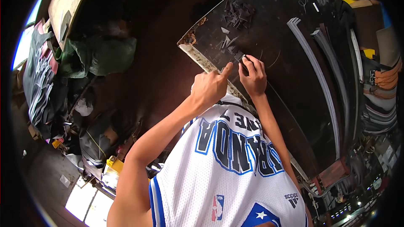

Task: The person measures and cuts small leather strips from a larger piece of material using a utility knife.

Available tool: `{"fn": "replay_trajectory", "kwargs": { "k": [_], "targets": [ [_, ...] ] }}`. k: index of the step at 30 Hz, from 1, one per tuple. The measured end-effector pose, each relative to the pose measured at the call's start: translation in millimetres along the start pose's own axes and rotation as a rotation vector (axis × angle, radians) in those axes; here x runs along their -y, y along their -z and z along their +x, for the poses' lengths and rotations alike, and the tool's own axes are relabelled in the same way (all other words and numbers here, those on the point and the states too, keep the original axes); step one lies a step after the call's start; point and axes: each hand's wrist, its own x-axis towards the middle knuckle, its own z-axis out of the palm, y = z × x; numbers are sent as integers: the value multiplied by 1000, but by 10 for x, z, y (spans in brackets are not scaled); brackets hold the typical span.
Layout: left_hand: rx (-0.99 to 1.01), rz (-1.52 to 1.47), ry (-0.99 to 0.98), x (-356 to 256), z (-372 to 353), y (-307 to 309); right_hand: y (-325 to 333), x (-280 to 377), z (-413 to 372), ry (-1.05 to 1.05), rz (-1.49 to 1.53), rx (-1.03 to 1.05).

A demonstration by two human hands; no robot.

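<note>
Pinching the small dark piece [239, 56], right hand [253, 77]; left hand [209, 87] curled, thumb touching it, over dark table [290, 80].

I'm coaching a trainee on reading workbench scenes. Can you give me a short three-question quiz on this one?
1. Multiple choice: what lies on the dark tabletop, to the picture's right of both hands? A) long grey strips B) glass bottles C) coins
2. True or false: the left hand and right hand are at opposite ends of the table.
3. Which hand's fingers rest on the small dark piece?

Key
1. A, the long grey strips.
2. False: they are close together by the worn edge.
3. The right hand.
</note>
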Motion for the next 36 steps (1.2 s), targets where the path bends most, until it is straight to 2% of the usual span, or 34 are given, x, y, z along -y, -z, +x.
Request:
{"fn": "replay_trajectory", "kwargs": {
  "k": [17, 22, 24, 26, 28, 30, 32, 36],
  "targets": [
    [191, 143, 28, -288, 170, 197, 61, 20, -36, -101, 112, 69],
    [295, 206, 97, -436, 182, 220, 76, 26, -54, -129, 159, 114],
    [444, 211, 149, -474, 210, 255, 62, 4, -38, -133, 181, 137],
    [456, 203, 160, -488, 217, 228, 71, 15, -31, -109, 112, 127],
    [436, 219, 108, -530, 294, 190, 84, 16, -8, -83, 117, 133],
    [329, 215, 45, -424, 199, 77, 57, 15, -14, -124, 130, 114],
    [118, 108, 10, -268, 97, -87, 51, 8, 3, -122, 153, 83],
    [-6, 58, -31, 22, -21, -304, 31, 16, -31, -101, 120, 64]
  ]
}}
